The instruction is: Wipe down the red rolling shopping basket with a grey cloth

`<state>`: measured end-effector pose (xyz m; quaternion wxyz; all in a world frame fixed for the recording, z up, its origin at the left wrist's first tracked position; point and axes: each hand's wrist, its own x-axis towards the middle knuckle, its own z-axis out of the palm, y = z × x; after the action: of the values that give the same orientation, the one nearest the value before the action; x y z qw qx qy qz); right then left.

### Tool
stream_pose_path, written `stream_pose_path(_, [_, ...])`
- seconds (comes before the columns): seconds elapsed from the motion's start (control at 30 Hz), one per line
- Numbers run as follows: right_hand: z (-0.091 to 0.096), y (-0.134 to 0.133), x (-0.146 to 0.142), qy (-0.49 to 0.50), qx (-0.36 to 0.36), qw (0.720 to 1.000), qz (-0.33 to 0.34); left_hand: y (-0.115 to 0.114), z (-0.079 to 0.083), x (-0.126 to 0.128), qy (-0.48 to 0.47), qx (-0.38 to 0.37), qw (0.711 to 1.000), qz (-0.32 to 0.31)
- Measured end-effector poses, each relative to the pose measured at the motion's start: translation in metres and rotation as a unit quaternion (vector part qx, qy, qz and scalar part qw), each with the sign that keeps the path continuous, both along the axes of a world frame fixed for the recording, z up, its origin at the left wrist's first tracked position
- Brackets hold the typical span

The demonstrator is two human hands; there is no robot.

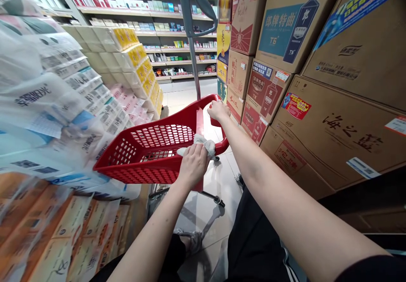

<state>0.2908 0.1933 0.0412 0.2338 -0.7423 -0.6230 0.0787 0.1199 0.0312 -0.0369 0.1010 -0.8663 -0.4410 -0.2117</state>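
A red plastic shopping basket cart [152, 123] with slotted walls stands before me, its inside bare. My right hand [219, 109] is closed around the red handle loop [203, 101] on the cart's near right end. With my left hand [194, 163] I press a pale grey-white cloth [205, 143] onto the basket's near rim. The fingers lie over the cloth, and part of it bunches out beyond them. A grey pole with a looped grey grip [199, 13] rises behind the handle.
Wrapped tissue packs [89, 91] are piled on the left, with orange packs [82, 227] below. Stacked cardboard cartons [342, 104] line the right side. Stocked shelves [171, 32] stand at the back. The cart's wheeled legs [218, 201] rest on the tiled floor [218, 227] near my feet.
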Motion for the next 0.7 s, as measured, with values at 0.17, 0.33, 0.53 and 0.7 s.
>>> stream_pose_path(0.17, [0.003,-0.003,0.001,0.004,-0.008,1.0,-0.002,0.011,-0.005,-0.027,0.02,-0.006,1.0,-0.015])
stream_pose_path(0.33, [0.003,-0.005,0.0,0.013,-0.012,1.0,-0.022,0.023,-0.024,-0.086,-0.035,-0.046,0.996,0.067])
stream_pose_path(0.53, [0.002,-0.008,-0.002,0.023,-0.017,0.997,-0.067,0.022,-0.03,-0.079,-0.087,-0.044,0.994,0.042])
stream_pose_path(0.7, [0.001,-0.008,0.006,0.021,-0.018,0.997,-0.076,0.002,-0.022,-0.019,-0.169,0.013,0.986,0.01])
